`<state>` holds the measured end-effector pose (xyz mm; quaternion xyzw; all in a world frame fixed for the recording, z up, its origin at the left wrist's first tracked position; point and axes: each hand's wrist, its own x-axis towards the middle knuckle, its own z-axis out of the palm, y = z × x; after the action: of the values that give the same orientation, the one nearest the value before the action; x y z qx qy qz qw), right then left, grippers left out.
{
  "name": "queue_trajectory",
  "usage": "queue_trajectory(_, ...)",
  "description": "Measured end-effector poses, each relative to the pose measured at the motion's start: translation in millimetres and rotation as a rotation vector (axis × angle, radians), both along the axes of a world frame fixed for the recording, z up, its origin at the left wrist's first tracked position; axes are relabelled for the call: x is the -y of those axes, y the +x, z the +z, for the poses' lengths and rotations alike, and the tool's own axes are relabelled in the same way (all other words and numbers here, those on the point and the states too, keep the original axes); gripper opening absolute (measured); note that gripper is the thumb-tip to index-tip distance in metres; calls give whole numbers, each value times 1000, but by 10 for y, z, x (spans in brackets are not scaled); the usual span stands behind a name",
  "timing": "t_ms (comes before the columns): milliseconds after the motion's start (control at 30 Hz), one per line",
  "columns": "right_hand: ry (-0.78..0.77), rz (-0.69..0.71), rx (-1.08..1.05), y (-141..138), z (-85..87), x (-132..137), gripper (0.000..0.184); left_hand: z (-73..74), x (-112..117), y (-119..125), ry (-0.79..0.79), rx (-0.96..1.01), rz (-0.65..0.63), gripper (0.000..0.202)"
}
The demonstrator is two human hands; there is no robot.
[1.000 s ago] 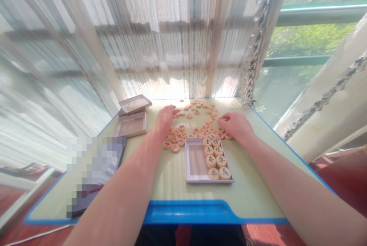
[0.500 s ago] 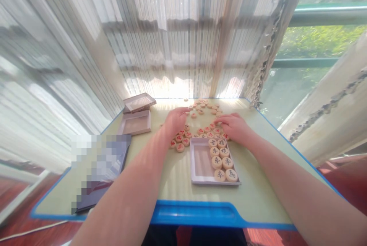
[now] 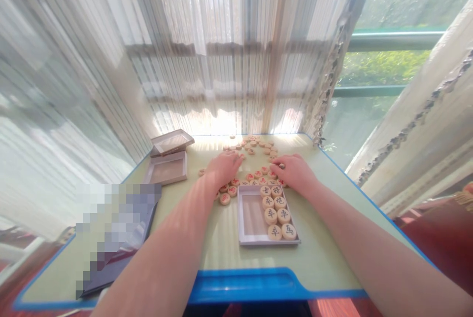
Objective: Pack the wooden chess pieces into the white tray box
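Round wooden chess pieces (image 3: 254, 147) with red or dark characters lie scattered over the far half of a pale green table (image 3: 221, 238). A shallow white tray (image 3: 251, 216) in front of them holds several dark-marked pieces in its right half. My left hand (image 3: 225, 168) rests palm down on the loose pieces, fingers curled over them. My right hand (image 3: 293, 171) lies just beyond the tray's far right corner, its fingers pinched on a piece (image 3: 281, 165).
Two empty shallow boxes (image 3: 168, 159) sit at the far left of the table. A dark blurred-out object (image 3: 118, 228) lies at the near left. The table has a blue rim (image 3: 244, 285). Sheer curtains and a window stand behind.
My left hand has drawn back towards me from the far pieces onto the nearer red-marked ones. The right hand has shifted slightly nearer the tray. The view has tilted.
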<state>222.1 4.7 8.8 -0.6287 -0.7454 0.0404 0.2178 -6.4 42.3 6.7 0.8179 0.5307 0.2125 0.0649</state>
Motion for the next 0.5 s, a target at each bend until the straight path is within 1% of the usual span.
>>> queue_trajectory(67,4,8,-19,-2,-14,-11,35,18,8,-1,-40,-27,-1,40)
queue_trajectory(167,16,33,-29,3,-44,-35,41,48,50,11,-38,-54,53,39)
queue_trajectory(233,33,33,-9,9,-58,-48,39,55,79,25,-13,-55,80,35)
queue_trajectory(367,54,-21,-15,16,-40,-40,34,58,94,31,-11,-56,104,37)
queue_trajectory(500,-11,-14,-39,11,12,-6,24,71,74,-1,-42,-69,132,30)
